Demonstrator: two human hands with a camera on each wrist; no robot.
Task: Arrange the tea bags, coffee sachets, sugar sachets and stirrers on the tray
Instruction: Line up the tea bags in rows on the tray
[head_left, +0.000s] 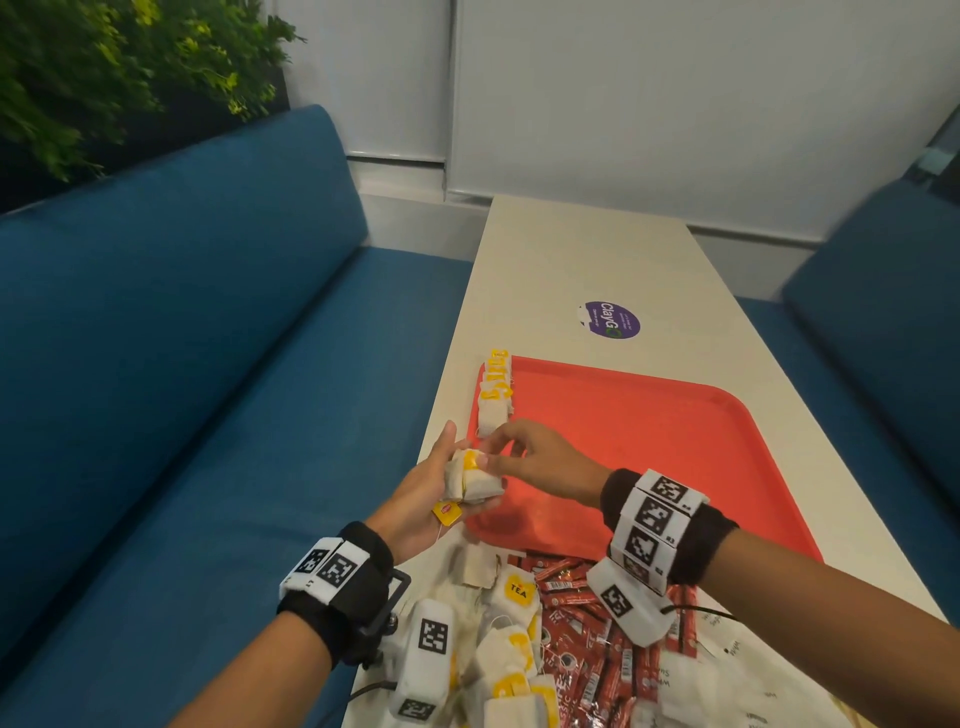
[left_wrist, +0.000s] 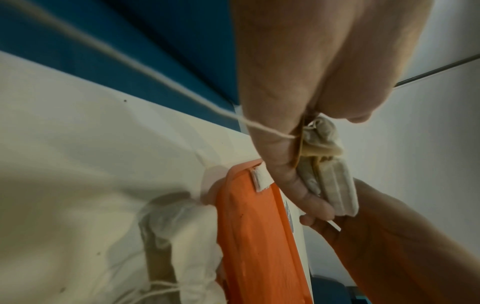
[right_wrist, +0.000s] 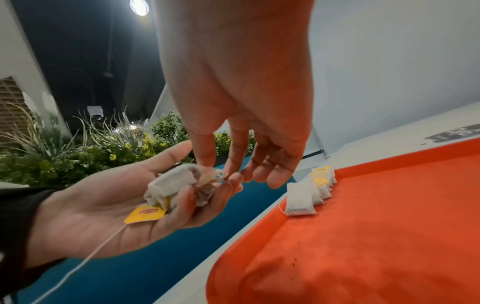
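Observation:
My left hand (head_left: 457, 470) is held palm up at the red tray's (head_left: 649, 441) near left corner. It grips a bunch of tea bags (head_left: 475, 480), and a yellow tag (head_left: 448, 513) hangs below it. My right hand (head_left: 498, 448) reaches over from the right, thumb and forefinger pinching the top tea bag of the bunch (right_wrist: 207, 176). A row of tea bags (head_left: 496, 395) stands along the tray's left edge. In the left wrist view the held tea bags (left_wrist: 335, 185) sit between my fingers (left_wrist: 285, 164).
On the white table (head_left: 597, 249) in front of the tray lie loose tea bags (head_left: 509, 649), red coffee sachets (head_left: 587, 649) and white sugar sachets (head_left: 727, 686). A purple sticker (head_left: 610, 319) lies beyond the tray. Blue sofas (head_left: 182, 364) flank the table on both sides.

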